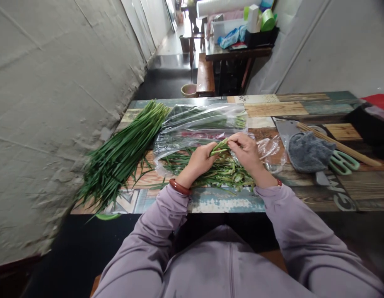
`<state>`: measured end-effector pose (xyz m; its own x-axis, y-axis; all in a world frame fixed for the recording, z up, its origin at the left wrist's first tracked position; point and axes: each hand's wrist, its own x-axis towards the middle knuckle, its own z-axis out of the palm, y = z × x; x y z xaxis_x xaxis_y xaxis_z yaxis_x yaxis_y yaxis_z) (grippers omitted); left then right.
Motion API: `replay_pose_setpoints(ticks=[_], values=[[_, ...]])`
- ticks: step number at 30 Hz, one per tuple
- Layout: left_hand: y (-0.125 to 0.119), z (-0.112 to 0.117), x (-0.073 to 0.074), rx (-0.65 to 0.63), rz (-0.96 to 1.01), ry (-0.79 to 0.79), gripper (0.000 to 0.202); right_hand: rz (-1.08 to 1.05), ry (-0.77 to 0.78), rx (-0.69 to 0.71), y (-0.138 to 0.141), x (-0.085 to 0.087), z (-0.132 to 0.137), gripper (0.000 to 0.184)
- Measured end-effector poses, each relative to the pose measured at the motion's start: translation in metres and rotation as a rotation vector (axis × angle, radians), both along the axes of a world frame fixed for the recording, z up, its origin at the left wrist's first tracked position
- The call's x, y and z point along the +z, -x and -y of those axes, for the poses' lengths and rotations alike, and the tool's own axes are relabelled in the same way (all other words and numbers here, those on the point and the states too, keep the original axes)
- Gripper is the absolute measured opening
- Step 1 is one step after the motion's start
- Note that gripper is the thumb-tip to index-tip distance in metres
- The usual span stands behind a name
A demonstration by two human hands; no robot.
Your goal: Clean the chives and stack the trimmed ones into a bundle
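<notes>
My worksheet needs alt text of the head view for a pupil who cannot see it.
A person's left hand holds green stalks and the right hand pinches their ends, above loose greens on a wood-patterned table. Beyond lies a plastic bag; chive-like leaves are heaped left, gray cloth right.

The clear plastic bag [207, 111] is catching light, glossy and wrinkled, while the long green leaves [123, 153] are showing a smooth, soft sheen. The grey cloth [311, 152] is looking fuzzy and matt — the bangle [179, 187] is gleaming, the wooden bench [206, 74] is shining, the left wall [49, 103] is looking rough.
</notes>
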<state>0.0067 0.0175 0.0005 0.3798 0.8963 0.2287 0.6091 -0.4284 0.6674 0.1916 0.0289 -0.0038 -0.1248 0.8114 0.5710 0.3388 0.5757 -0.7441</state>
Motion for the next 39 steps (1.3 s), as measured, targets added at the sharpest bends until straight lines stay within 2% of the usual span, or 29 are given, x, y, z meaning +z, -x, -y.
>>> replay_pose_setpoints(ticks=[3, 6, 8, 10, 13, 15, 17, 20, 25, 28, 31, 33, 37, 39], values=[[-0.002, 0.004, 0.0, 0.024, -0.132, -0.038, 0.007, -0.141, 0.165, -0.042, 0.005, -0.006, -0.002, 0.015], [-0.003, 0.007, -0.001, 0.026, -0.243, -0.09, 0.016, -0.362, 0.293, -0.113, 0.001, -0.01, -0.011, 0.018], [-0.002, 0.007, -0.002, 0.041, -0.247, -0.105, 0.017, -0.484, 0.324, -0.167, -0.008, -0.01, -0.017, 0.023], [0.0, 0.004, -0.002, 0.077, -0.18, -0.09, 0.011, -0.504, 0.31, -0.178, -0.016, -0.007, -0.021, 0.028], [0.003, -0.002, -0.002, 0.11, -0.018, -0.052, 0.009, -0.349, 0.263, -0.143, -0.023, 0.0, -0.018, 0.033], [0.003, -0.004, -0.001, 0.107, 0.052, -0.039, 0.012, -0.205, 0.212, -0.093, -0.023, 0.004, -0.014, 0.025], [0.003, -0.005, -0.001, 0.108, 0.062, -0.037, 0.012, -0.108, 0.147, -0.045, -0.022, 0.008, -0.011, 0.013], [0.002, -0.003, -0.002, 0.096, 0.021, -0.05, 0.008, -0.028, 0.04, -0.038, -0.021, 0.011, -0.01, 0.02], [0.002, -0.001, -0.004, 0.065, 0.004, -0.068, 0.012, 0.199, -0.176, 0.015, -0.02, 0.012, -0.01, 0.007], [0.002, -0.002, -0.002, 0.08, 0.06, -0.065, 0.012, 0.207, -0.185, 0.009, -0.019, 0.01, -0.01, 0.011], [0.001, -0.002, 0.001, 0.109, 0.109, -0.06, 0.014, 0.153, -0.127, -0.002, -0.013, 0.007, -0.008, 0.011], [0.0, -0.002, 0.003, 0.119, 0.112, -0.063, 0.015, 0.065, -0.026, -0.033, -0.007, 0.003, -0.007, 0.01], [-0.002, -0.001, 0.002, 0.101, 0.102, -0.061, 0.019, -0.278, 0.281, -0.019, 0.002, -0.008, -0.011, 0.015], [-0.002, -0.002, -0.001, 0.099, 0.09, -0.061, 0.019, -0.457, 0.355, -0.038, 0.0, -0.012, -0.016, 0.021]])
